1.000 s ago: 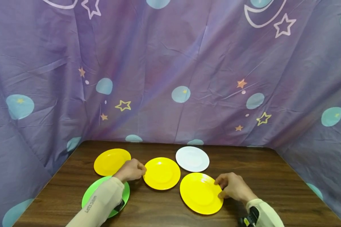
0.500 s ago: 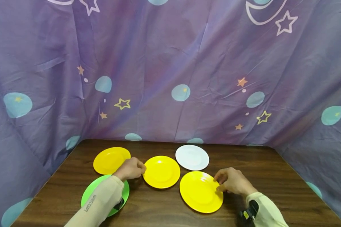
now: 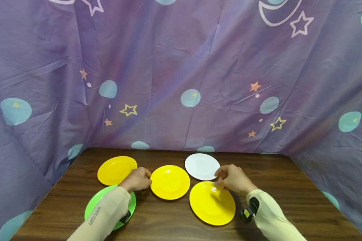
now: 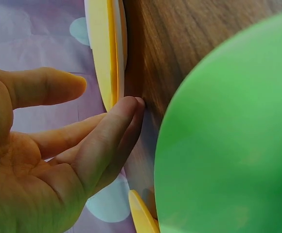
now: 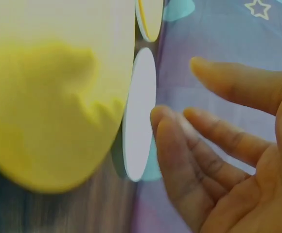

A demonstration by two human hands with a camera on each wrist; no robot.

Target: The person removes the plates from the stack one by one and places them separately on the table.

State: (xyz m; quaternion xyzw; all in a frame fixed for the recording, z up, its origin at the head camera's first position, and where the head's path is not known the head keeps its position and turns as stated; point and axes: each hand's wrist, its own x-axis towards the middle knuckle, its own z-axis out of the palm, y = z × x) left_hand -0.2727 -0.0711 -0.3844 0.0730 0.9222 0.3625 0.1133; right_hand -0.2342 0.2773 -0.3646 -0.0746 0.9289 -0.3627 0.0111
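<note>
My left hand point(image 3: 137, 179) is at the left rim of the middle yellow plate point(image 3: 170, 182). In the left wrist view its thumb stands apart from its loosely bent fingers point(image 4: 104, 141), with nothing pinched between them; whether the fingertips touch the rim I cannot tell. My right hand point(image 3: 236, 179) hovers over the far right rim of the nearer yellow plate point(image 3: 212, 207), its fingertips close to the white plate point(image 3: 201, 166) behind. The right wrist view has its thumb and fingers spread, holding nothing, with the white plate point(image 5: 140, 121) just beyond the fingertips.
A green plate point(image 3: 93, 204) lies partly under my left forearm. Behind it is another yellow plate point(image 3: 114, 170), near the table's back left. The brown wooden table point(image 3: 277, 201) meets a purple curtain point(image 3: 157, 83) at its back edge.
My right hand has left the right rim of the nearer yellow plate and moved up and left toward the white plate. My left hand and the plates stay nearly in place.
</note>
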